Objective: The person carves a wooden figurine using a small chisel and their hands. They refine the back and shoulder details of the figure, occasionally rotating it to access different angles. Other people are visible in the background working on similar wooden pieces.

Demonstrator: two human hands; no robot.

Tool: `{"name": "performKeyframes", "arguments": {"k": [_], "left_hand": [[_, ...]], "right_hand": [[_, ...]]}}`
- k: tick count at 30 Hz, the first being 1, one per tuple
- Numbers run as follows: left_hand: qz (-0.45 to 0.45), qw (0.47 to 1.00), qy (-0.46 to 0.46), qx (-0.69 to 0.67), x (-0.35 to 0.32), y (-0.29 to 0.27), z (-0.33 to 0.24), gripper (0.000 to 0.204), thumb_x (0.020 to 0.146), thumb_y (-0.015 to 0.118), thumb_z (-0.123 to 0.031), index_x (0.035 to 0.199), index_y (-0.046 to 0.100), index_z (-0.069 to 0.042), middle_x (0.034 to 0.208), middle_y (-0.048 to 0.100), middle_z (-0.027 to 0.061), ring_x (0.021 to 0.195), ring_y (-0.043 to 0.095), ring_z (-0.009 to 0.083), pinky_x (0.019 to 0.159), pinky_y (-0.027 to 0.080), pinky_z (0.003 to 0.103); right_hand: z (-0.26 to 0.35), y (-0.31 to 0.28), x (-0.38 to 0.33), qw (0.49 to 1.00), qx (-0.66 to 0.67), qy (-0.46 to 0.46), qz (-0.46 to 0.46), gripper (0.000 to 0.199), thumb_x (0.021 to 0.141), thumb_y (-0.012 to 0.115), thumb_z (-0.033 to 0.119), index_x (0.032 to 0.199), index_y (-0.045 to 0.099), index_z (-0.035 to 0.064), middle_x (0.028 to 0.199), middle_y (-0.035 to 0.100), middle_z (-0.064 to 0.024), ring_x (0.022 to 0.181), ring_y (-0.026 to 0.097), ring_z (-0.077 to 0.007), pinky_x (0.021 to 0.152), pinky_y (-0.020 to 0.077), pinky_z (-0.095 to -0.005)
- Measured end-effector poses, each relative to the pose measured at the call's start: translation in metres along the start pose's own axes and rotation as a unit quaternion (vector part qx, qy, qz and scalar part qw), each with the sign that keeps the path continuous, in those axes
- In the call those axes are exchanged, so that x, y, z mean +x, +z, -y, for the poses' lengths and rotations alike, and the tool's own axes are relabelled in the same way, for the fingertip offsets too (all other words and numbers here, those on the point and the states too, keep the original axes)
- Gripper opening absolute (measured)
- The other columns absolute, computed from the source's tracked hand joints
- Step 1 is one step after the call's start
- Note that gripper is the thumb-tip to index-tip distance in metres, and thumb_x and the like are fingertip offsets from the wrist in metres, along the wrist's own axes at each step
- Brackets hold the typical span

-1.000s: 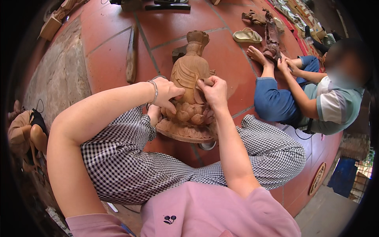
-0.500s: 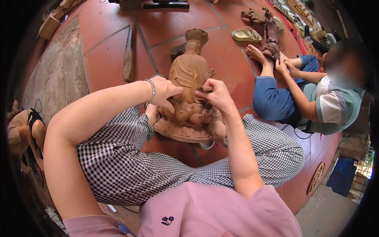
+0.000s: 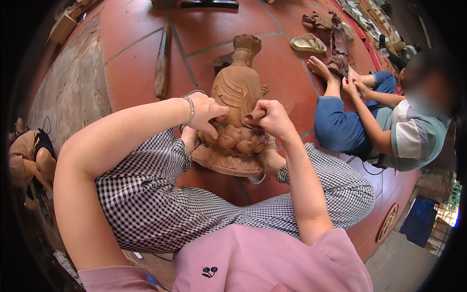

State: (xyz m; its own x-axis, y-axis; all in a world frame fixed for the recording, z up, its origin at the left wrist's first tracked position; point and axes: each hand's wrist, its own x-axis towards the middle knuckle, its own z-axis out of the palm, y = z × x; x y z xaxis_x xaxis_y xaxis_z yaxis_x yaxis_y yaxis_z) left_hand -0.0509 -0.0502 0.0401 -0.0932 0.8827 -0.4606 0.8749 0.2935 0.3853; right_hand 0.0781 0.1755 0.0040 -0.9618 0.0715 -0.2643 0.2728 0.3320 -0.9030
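A carved wooden statue (image 3: pixel 237 87) of a robed figure on a lotus base (image 3: pixel 233 141) stands upright between my feet, its back toward me. My left hand (image 3: pixel 206 114), with a silver bangle at the wrist, braces the statue's left side. Its thumb and forefinger are spread across the wood just above the petals. The other fingers are partly hidden. In my right hand (image 3: pixel 275 119) a curled brown piece of sandpaper (image 3: pixel 254 117) is pinched. It meets the statue's lower right side, where the robe joins the lotus base.
At the right a seated person (image 3: pixel 413 126) handles a smaller dark carved statue (image 3: pixel 339 46). Tan sandals (image 3: pixel 308 43) lie nearby. A long wooden stick (image 3: pixel 163 63) rests on the red tiles (image 3: pixel 131 63) beyond my left hand. Another person (image 3: pixel 31 155) shows at the left edge.
My right hand has shifted slightly at the statue's lower right side, and more of the curled sandpaper shows. The whole view has moved a little. My left hand keeps its place on the statue.
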Motion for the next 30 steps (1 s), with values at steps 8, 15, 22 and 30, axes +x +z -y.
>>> {"name": "performKeyframes", "arguments": {"k": [8, 15, 22, 30], "left_hand": [[-0.012, 1.000, 0.006, 0.022, -0.002, 0.000, -0.003, 0.054, 0.076, 0.080, -0.051, 0.105, 0.057, -0.012, 0.084, 0.072, 0.0085, 0.084, 0.071, 0.0312, 0.072, 0.053, 0.043], [-0.059, 0.994, 0.032, 0.084, 0.000, -0.005, -0.009, 0.072, 0.076, 0.081, -0.050, 0.132, 0.050, -0.017, 0.094, 0.069, 0.0129, 0.089, 0.070, 0.0318, 0.075, 0.055, 0.042], [-0.049, 0.962, 0.088, 0.254, -0.004, -0.007, -0.030, 0.104, 0.076, 0.071, -0.070, 0.162, 0.029, -0.027, 0.095, 0.066, 0.0065, 0.091, 0.067, 0.0235, 0.077, 0.052, 0.038], [-0.044, 0.947, 0.019, 0.319, 0.006, -0.018, -0.039, 0.123, 0.065, 0.068, -0.081, 0.153, 0.039, 0.001, 0.101, 0.069, 0.0094, 0.095, 0.066, 0.0215, 0.080, 0.049, 0.035]], "right_hand": [[0.008, -0.002, -0.003, 0.994, 0.079, 0.069, 0.038, 0.026, 0.084, 0.083, 0.005, 0.072, 0.059, 0.0038, 0.070, 0.060, 0.0030, 0.070, 0.054, -0.0053, 0.061, 0.0463, -0.0262], [-0.009, 0.008, 0.000, 0.948, 0.188, -0.004, -0.256, 0.025, 0.088, 0.082, 0.012, 0.077, 0.062, 0.0020, 0.073, 0.064, 0.0011, 0.064, 0.056, -0.0063, 0.059, 0.0479, -0.0252], [-0.021, -0.006, 0.001, 0.883, 0.339, 0.004, -0.326, 0.020, 0.091, 0.080, 0.016, 0.082, 0.065, 0.0064, 0.074, 0.064, 0.0030, 0.061, 0.055, -0.0036, 0.052, 0.0415, -0.0224], [-0.014, -0.007, -0.003, 0.902, 0.332, -0.035, -0.273, 0.017, 0.089, 0.080, 0.012, 0.085, 0.066, 0.0033, 0.076, 0.065, 0.0022, 0.068, 0.055, -0.0050, 0.064, 0.0475, -0.0231]]}}
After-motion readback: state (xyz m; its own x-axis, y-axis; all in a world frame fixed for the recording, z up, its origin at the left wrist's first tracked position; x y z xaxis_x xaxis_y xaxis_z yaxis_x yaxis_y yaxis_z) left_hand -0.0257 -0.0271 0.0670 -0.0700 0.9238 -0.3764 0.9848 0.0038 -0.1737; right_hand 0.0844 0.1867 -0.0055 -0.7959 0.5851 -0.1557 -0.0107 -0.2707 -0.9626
